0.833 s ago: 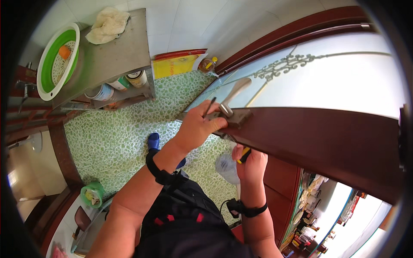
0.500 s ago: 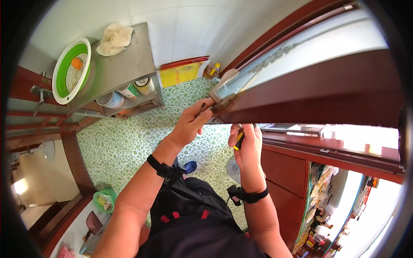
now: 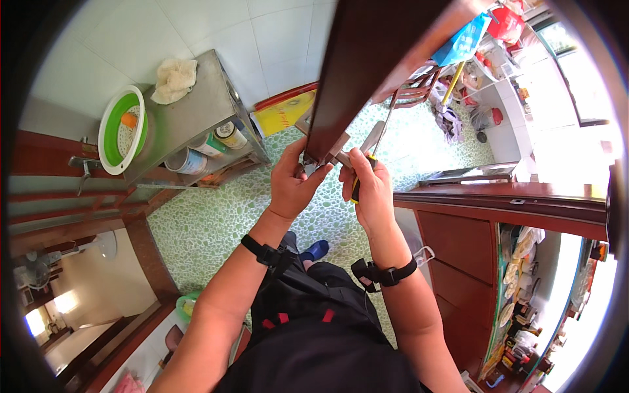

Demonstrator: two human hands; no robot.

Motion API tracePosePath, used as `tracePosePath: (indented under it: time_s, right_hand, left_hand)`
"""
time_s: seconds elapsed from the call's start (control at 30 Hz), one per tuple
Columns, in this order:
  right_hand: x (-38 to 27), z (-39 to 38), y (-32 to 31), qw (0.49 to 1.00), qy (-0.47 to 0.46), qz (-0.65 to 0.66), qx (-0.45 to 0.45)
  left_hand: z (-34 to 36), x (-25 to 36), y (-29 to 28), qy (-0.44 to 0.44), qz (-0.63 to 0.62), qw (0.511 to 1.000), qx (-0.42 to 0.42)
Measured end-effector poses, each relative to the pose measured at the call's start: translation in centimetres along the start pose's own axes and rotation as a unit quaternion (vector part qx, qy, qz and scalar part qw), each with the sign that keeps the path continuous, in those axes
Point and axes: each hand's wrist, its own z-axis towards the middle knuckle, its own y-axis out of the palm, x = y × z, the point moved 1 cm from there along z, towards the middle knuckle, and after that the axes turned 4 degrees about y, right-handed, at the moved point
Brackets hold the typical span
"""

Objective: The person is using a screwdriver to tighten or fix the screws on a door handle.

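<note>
A dark reddish-brown door [image 3: 350, 59] stands edge-on before me, its free edge close to my hands. My left hand [image 3: 291, 183] is closed around that edge beside the metal lock fittings [image 3: 313, 159], its thumb reaching across from the near side. On the door's right face is a metal lever handle [image 3: 373, 139]. My right hand [image 3: 370, 190] is right beside the lever, gripping a yellow-and-black tool handle [image 3: 356, 190] that looks like a screwdriver's. The tool's working end cannot be made out.
Left stands a metal table [image 3: 187, 118] with a green-and-white basin [image 3: 105, 137], a cloth [image 3: 175, 80] and cans on its lower shelf. A yellow panel [image 3: 283, 116] leans on the wall. Right is a red-brown cabinet [image 3: 455, 262]. Beyond the door are a chair [image 3: 416, 95] and bags.
The door has swung from stretching off to the right to pointing away from me, showing the room behind it. Both hands have stayed at its edge; the right still grips the yellow-and-black tool.
</note>
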Motion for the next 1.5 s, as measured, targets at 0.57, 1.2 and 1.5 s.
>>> tracePosePath:
  time_s: [0.57,1.2,1.5]
  right_hand:
    - [-0.7,0.1,1.0,0.999,-0.003,-0.033,0.010]
    - [0.7,-1.9,-0.4,1.000,0.017,-0.003,0.015]
    - [4.0,-5.8,-4.4,0.976,-0.052,-0.197,0.080]
  left_hand:
    - [0.6,0.0,0.0,0.063,0.062,0.995,0.045]
    - [0.9,0.2,-1.1,0.106,0.121,0.987,0.020]
    - [0.1,2.2,0.5,0.096,0.062,0.991,0.063]
